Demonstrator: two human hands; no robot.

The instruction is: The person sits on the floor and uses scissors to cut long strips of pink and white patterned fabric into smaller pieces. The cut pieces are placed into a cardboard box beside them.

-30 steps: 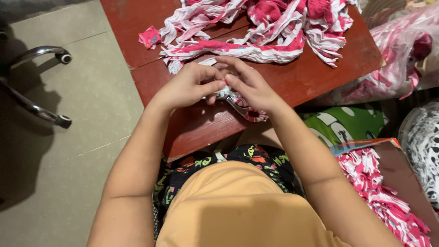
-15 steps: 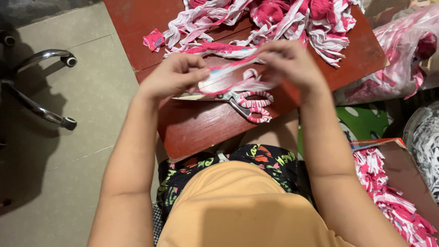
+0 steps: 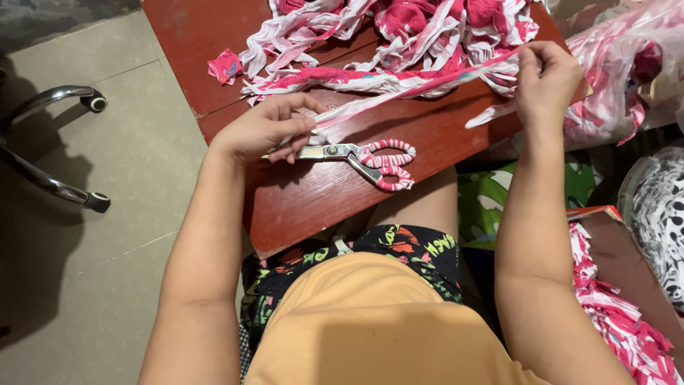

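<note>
My left hand point(image 3: 265, 127) pinches one end of a long pink and white fabric strip point(image 3: 420, 87) just above the red wooden table point(image 3: 313, 196). My right hand point(image 3: 547, 80) grips the other end, raised to the right, so the strip runs taut between them. Under the left hand lie scissors point(image 3: 360, 155) with metal blades and handles wrapped in pink and white cloth. A heap of similar pink and white fabric strips point(image 3: 399, 32) covers the far part of the table.
A small pink scrap point(image 3: 225, 65) lies near the table's left edge. Chair legs with castors point(image 3: 68, 150) stand on the tiled floor at left. Bags and a box of pink fabric point(image 3: 620, 314) crowd the right side.
Both hands were close together over the scissors; they have since pulled apart, the right hand moving up and right, stretching the strip out. The scissors now lie uncovered on the table.
</note>
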